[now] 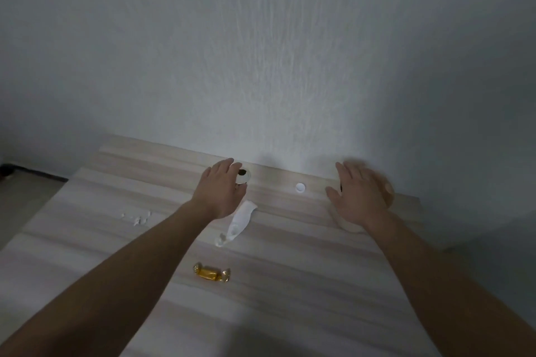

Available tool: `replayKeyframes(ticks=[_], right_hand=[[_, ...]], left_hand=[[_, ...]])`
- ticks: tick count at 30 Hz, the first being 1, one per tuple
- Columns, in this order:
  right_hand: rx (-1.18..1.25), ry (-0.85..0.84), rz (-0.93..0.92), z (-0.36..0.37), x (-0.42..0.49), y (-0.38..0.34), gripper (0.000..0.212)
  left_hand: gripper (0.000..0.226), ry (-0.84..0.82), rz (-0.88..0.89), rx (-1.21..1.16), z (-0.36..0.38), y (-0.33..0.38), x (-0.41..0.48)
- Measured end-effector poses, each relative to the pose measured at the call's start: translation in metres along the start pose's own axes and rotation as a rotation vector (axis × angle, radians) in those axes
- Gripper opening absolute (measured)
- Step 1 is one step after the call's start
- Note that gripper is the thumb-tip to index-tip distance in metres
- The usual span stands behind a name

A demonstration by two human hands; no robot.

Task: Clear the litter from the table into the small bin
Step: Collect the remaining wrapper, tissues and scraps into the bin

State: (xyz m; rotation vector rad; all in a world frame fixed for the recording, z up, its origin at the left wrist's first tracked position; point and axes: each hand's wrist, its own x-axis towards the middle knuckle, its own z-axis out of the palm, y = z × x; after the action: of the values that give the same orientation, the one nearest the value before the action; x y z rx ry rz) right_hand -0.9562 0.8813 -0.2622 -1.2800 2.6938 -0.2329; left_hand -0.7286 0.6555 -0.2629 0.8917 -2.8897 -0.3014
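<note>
Left hand [220, 190] and right hand [359, 195] were seen fingers apart, a white cap [300, 187] between, wrapper [239, 223] and sweet [211, 272] at the left's six o'clock.

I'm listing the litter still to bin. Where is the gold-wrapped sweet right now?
In the head view, the gold-wrapped sweet lies on the table between the two forearms, just nearer the camera than the white wrapper.

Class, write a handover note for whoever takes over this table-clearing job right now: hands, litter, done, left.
Left hand: open, fingers over a small shiny round thing near the wall.
Right hand: open, above a blurred tan round object, possibly the bin.
On the table: white cap, white wrapper, gold sweet, white crumbs.
Done: nothing evident. Left: bin all of it.
</note>
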Motion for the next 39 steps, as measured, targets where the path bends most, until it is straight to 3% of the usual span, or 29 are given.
replayKeyframes(ticks=[16, 30, 39], right_hand=[[-0.035, -0.118, 0.122, 0.080, 0.051, -0.089, 0.058], [-0.019, -0.309, 0.174, 0.156, 0.126, -0.061, 0.067], [0.032, -0.214, 0.110, 0.190, 0.123, -0.053, 0.041]], left_hand=[[0.055, -0.181, -0.007, -0.062, 0.053, -0.145, 0.051], [0.055, -0.351, -0.027, -0.099, 0.121, -0.176, 0.097], [0.028, -0.311, 0.000, -0.141, 0.154, -0.182, 0.092]])
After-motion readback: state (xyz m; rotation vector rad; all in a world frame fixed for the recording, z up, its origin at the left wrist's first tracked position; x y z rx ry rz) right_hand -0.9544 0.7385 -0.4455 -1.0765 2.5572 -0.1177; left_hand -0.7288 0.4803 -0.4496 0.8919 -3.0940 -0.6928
